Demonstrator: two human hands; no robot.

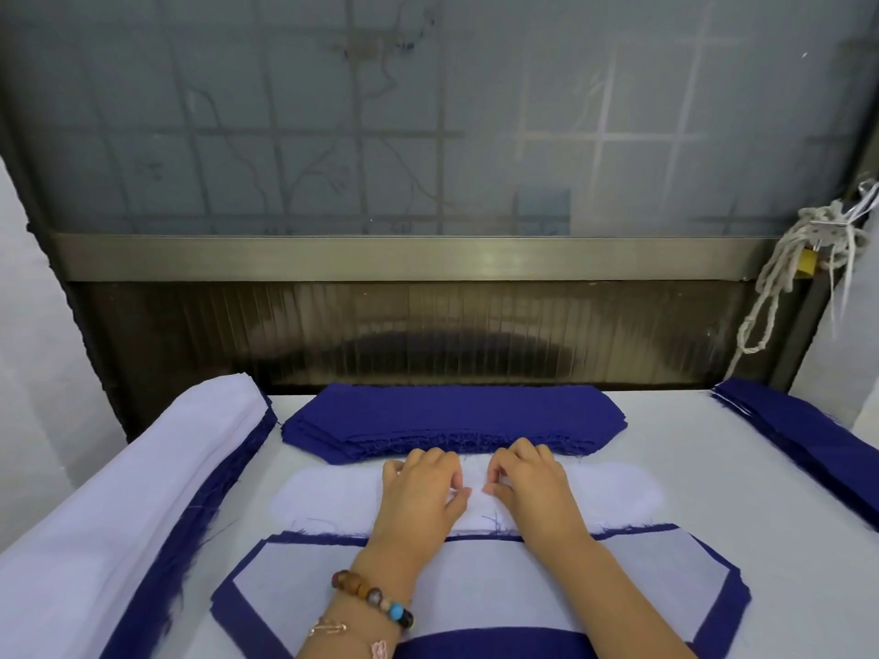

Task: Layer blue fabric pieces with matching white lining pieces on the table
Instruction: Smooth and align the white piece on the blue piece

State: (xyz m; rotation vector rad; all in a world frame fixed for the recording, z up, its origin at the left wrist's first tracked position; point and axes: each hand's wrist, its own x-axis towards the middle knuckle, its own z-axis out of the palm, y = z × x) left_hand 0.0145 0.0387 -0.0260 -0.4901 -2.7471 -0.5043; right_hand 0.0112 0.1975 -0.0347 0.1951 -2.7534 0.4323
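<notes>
A stack of white lining pieces (328, 499) lies across the middle of the table. My left hand (418, 492) and my right hand (528, 482) sit side by side on its centre, thumbs and fingertips pinching the top white layer. Behind them rests a stack of blue fabric pieces (452, 416) with frayed front edges. In front, under my forearms, lies a blue piece with white lining laid on it (475, 587), blue borders showing all round.
A thick pile of white cloth over blue (142, 492) runs along the left. More blue pieces (808, 435) lie at the right edge. Behind the table (713, 468) stand a metal rail and frosted window; a knotted rope (785, 278) hangs at right.
</notes>
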